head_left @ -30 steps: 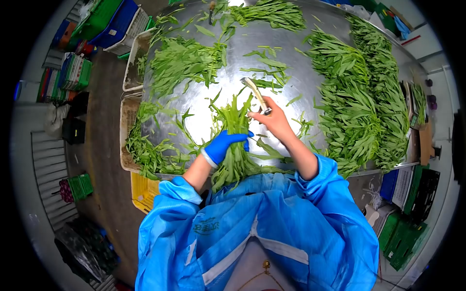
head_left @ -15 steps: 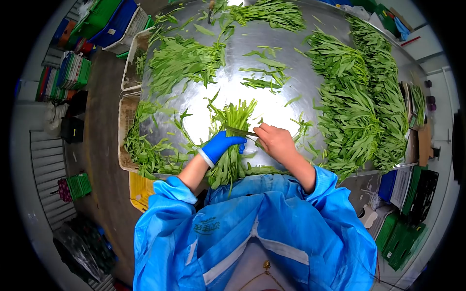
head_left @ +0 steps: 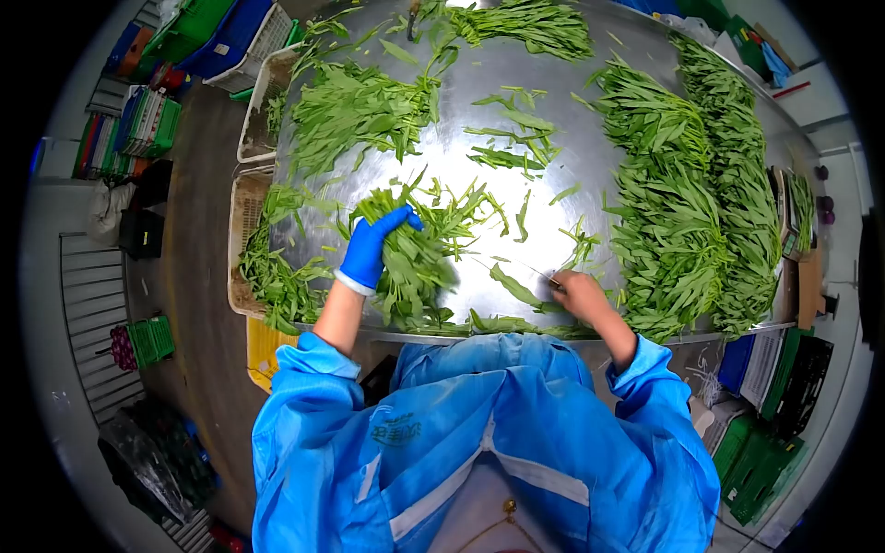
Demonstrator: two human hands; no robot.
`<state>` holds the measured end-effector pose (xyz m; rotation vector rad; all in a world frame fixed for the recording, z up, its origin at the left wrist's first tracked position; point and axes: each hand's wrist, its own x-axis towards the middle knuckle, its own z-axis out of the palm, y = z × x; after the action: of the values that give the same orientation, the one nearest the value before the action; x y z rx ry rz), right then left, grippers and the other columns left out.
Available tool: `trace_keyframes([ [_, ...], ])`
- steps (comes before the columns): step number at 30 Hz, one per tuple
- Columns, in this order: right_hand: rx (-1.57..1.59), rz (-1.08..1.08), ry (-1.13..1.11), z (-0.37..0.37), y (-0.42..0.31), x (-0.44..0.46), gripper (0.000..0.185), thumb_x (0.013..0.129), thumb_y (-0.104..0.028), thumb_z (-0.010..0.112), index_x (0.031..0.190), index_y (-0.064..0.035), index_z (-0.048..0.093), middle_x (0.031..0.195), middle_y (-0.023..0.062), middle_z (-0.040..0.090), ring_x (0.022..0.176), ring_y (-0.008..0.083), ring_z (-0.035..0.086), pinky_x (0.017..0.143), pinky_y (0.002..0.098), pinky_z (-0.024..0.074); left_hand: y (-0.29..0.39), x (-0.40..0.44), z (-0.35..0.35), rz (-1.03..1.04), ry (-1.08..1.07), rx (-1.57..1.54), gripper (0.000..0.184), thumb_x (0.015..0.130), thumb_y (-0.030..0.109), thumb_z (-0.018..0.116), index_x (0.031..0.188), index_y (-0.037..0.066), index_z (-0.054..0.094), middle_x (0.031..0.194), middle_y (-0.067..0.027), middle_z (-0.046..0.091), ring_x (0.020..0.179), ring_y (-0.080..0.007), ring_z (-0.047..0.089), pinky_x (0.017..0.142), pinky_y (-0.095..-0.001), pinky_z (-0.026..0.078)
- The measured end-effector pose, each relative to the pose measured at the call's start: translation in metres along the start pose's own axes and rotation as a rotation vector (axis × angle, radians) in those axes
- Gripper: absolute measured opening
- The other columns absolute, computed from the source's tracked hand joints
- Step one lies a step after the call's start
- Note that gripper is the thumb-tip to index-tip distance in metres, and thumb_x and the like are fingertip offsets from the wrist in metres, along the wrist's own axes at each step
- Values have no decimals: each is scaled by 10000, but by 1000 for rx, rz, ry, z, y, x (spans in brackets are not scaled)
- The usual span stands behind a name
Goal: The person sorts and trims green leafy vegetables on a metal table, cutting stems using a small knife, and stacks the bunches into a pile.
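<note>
The fingers [head_left: 395,219] of the left hand [head_left: 366,253], in a blue glove with a white cuff, are closed around a bunch of greens [head_left: 407,267], gripping it near the upper end, where the stalks point away from the body and the leaves trail back toward the near edge of the tabletop [head_left: 479,78]; whether the leaves touch the metal cannot be told. The fingers of the bare right hand [head_left: 583,297] are curled around the dark handle of a knife [head_left: 556,284], whose thin blade points toward the bunch but is blurred against the glare, and which is apart from the greens. Just beside the knife lies a single long leaf [head_left: 516,288]. Cut stems and leaves [head_left: 461,214] are scattered immediately right of the bunch, and more loose leaves [head_left: 512,138] lie farther out in the middle. Beyond the left hand is a broad heap of greens [head_left: 355,112], and another pile [head_left: 539,29] lies at the far side. On the right, two long rows of greens [head_left: 668,212] run side by side. Along the left edge stand two pale baskets [head_left: 245,207], leaves hanging over the nearer one, with a yellow crate [head_left: 265,350] below. Farther off, a green crate [head_left: 150,339] stands on the floor [head_left: 198,276].
</note>
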<state>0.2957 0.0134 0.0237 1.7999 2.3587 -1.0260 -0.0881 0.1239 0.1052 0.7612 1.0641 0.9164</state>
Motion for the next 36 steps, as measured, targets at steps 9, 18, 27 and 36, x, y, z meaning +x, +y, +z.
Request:
trace_keyframes([
  [9, 681, -241, 49, -89, -79, 52, 1025, 643, -293, 858, 1470, -84, 289, 1444, 151, 418, 1340, 272, 391, 1112, 374, 312, -13, 18, 56, -57, -254, -622, 315, 945, 199, 539, 1192, 3, 537, 972, -85, 634, 975, -245, 617, 920, -402, 490],
  [18, 1432, -23, -346, -18, -143, 39, 772, 714, 32, 720, 1402, -33, 374, 1288, 80, 545, 1176, 173, 511, 993, 321, 418, -32, 7, 59, 22, -205, -727, 406, 931, 200, 530, 1297, 30, 478, 1139, -111, 595, 1097, -258, 572, 1043, -401, 409],
  [27, 776, -112, -182, -90, -120, 29, 700, 703, -69, 767, 1329, -2, 461, 1227, 86, 592, 1105, 173, 544, 988, 313, 404, -55, -5, -6, -321, -216, 188, 384, 888, 127, 590, 1247, -6, 557, 1121, -68, 648, 1026, -145, 614, 858, -256, 488],
  [36, -88, 253, -65, -5, -30, 30, 473, 703, -56, 686, 1161, -60, 565, 874, 256, 650, 856, 411, 638, 743, 444, 515, -106, 13, -105, 40, 413, -411, 210, 932, 145, 529, 1053, 9, 635, 851, -87, 650, 696, -176, 619, 622, -309, 529],
])
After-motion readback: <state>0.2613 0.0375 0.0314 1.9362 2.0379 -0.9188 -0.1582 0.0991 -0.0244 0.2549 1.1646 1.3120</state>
